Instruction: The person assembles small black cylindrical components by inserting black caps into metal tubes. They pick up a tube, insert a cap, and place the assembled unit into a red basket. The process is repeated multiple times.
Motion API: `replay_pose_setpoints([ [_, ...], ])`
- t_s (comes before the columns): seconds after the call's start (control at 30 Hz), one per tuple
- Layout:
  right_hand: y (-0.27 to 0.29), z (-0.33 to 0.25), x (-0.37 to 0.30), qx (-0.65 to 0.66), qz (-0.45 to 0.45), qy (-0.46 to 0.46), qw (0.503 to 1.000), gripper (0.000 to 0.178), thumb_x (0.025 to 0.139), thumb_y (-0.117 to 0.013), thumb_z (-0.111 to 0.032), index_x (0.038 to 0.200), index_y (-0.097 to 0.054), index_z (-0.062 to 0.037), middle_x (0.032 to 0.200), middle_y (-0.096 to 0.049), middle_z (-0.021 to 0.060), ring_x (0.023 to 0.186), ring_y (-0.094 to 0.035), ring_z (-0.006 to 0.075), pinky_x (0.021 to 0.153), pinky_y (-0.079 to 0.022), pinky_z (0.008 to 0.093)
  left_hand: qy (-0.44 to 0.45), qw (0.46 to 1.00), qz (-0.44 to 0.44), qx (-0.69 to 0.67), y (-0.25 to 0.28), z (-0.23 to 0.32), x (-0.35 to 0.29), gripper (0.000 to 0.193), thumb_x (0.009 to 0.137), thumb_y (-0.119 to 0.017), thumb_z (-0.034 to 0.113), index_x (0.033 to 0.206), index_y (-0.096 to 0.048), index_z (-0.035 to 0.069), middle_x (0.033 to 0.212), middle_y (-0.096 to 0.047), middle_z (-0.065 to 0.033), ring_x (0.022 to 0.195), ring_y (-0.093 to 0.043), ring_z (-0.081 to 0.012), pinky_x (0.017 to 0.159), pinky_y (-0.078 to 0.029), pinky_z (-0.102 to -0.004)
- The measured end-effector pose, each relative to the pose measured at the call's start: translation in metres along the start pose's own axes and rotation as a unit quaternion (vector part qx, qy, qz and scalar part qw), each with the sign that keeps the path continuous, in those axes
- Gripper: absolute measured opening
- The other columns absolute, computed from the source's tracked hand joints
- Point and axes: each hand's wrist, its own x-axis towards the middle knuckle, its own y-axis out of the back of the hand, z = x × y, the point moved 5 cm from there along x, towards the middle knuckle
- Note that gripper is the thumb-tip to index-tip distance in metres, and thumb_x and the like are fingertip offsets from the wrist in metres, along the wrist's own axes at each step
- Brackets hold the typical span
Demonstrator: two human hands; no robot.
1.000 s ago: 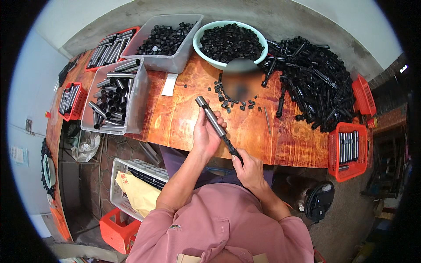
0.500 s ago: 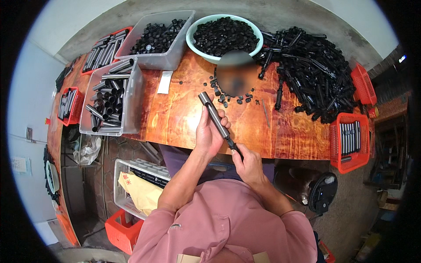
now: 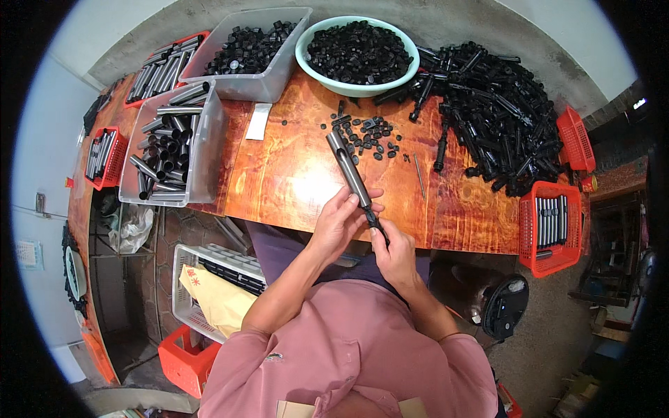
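Observation:
A slotted dark metal tube [image 3: 352, 171] slants over the table's near edge, its top end pointing away from me and to the left. A black ribbed plastic rod [image 3: 371, 216] meets its lower end; how deep it sits inside is hidden. My left hand [image 3: 338, 226] is around the tube's lower end, thumb on top and fingertips showing on the far side. Closed on the black rod just below is my right hand [image 3: 396, 256], with the thumb laid along it. Small black caps [image 3: 376, 132] lie scattered on the table beyond the tube.
Beyond are a pale green basin [image 3: 306, 67] of small black parts and a heap of black rods [image 3: 491, 115]. Clear bins [image 3: 216, 150] with tubes and caps stand left. Red baskets [image 3: 564, 261] hold tubes on both sides. A thin metal pin [image 3: 419, 176] lies right of the caps.
My left hand has slid down from the tube's middle to its lower end, closer to my right hand. The tube has shifted slightly right, still joined to the rod.

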Motion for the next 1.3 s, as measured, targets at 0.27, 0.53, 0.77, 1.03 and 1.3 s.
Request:
replay_pose_setpoints([
  [0.27, -0.006, 0.005, -0.003, -0.012, 0.004, 0.007, 1.000, 0.021, 0.096, -0.061, -0.011, 0.112, -0.066, 0.0029, 0.077, -0.067, 0.0216, 0.070, -0.070, 0.0367, 0.062, -0.051, 0.0425, -0.001, 1.000, 0.014, 0.019, 0.003, -0.005, -0.001, 0.049, 0.107, -0.053, 0.028, 0.149, -0.042, 0.004, 0.129, -0.063, -0.0185, 0.110, -0.068, -0.0254, 0.096, -0.055, -0.0378],
  [0.53, -0.005, -0.003, -0.003, -0.054, 0.032, 0.034, 0.997, 0.022, 0.095, -0.064, -0.011, 0.111, -0.066, 0.0027, 0.079, -0.067, 0.0247, 0.072, -0.069, 0.0421, 0.062, -0.051, 0.0454, -0.004, 0.999, 0.020, 0.030, 0.002, -0.005, 0.000, 0.048, 0.108, -0.052, 0.029, 0.148, -0.042, 0.004, 0.126, -0.064, -0.0172, 0.110, -0.068, -0.0247, 0.097, -0.055, -0.0380],
  [0.77, -0.004, -0.006, -0.005, -0.068, 0.027, 0.044, 0.996, 0.023, 0.094, -0.065, -0.011, 0.111, -0.066, 0.0037, 0.080, -0.067, 0.0249, 0.074, -0.069, 0.0426, 0.063, -0.052, 0.0463, -0.009, 0.999, 0.003, 0.036, 0.005, -0.005, -0.001, 0.049, 0.108, -0.052, 0.031, 0.148, -0.043, 0.004, 0.123, -0.066, -0.0160, 0.110, -0.068, -0.0253, 0.097, -0.054, -0.0385],
  [1.03, -0.003, -0.005, -0.008, -0.082, 0.034, 0.056, 0.995, 0.024, 0.093, -0.066, -0.010, 0.113, -0.066, 0.0038, 0.084, -0.069, 0.0253, 0.077, -0.070, 0.0428, 0.066, -0.054, 0.0463, -0.007, 1.000, -0.007, 0.010, 0.008, -0.009, -0.002, 0.054, 0.107, -0.054, 0.031, 0.151, -0.039, 0.004, 0.119, -0.065, -0.0151, 0.111, -0.067, -0.0259, 0.098, -0.054, -0.0391],
  [1.3, -0.001, -0.011, -0.010, -0.056, 0.059, 0.077, 0.994, 0.025, 0.093, -0.065, -0.010, 0.114, -0.066, 0.0041, 0.086, -0.069, 0.0261, 0.079, -0.070, 0.0428, 0.068, -0.055, 0.0464, -0.050, 0.990, -0.050, 0.119, -0.001, -0.006, -0.007, 0.072, 0.095, -0.072, 0.017, 0.155, -0.034, 0.007, 0.118, -0.066, -0.0108, 0.111, -0.066, -0.0208, 0.094, -0.055, -0.0349],
])
